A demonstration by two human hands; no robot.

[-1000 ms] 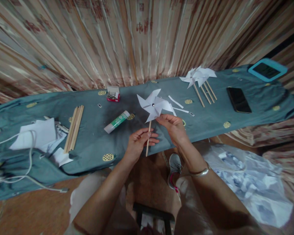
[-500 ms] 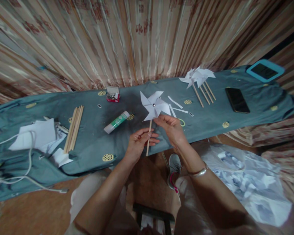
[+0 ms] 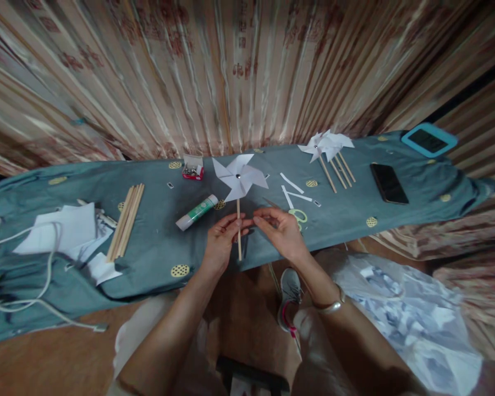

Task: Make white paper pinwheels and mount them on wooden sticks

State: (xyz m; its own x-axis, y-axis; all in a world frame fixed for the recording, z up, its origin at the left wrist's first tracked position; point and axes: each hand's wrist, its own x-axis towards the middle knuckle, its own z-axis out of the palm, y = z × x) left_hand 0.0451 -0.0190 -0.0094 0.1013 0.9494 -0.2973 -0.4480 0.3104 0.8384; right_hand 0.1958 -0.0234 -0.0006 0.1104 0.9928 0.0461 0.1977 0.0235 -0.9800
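Note:
A white paper pinwheel (image 3: pixel 240 177) with a silver pin at its centre stands upright over the table. Its wooden stick (image 3: pixel 239 242) is pinched by my left hand (image 3: pixel 221 239), thumb in front. Close to those fingertips, my right hand (image 3: pixel 281 230) has its thumb and forefinger drawn together, apart from the paper blades; whether anything is between them is hidden. Behind the right hand lie green-handled scissors (image 3: pixel 299 216), partly covered. A glue stick (image 3: pixel 197 212) lies left of the pinwheel, and a small red box of metal pins (image 3: pixel 193 168) sits beyond it.
Finished-looking pinwheels (image 3: pixel 328 146) lie at the back right, near a phone (image 3: pixel 389 183) and a blue-framed device (image 3: pixel 429 139). Paper strips (image 3: pixel 291 181) lie mid-table. Wooden sticks (image 3: pixel 126 223), paper sheets (image 3: pixel 76 225) and a white cable (image 3: pixel 51 264) are left. A plastic bag of scraps (image 3: pixel 412 308) is below right.
My right hand has let go of the pinwheel just below its blades and moved down beside my left fingertips. The pinwheel has shifted slightly left; the camera view has also shifted.

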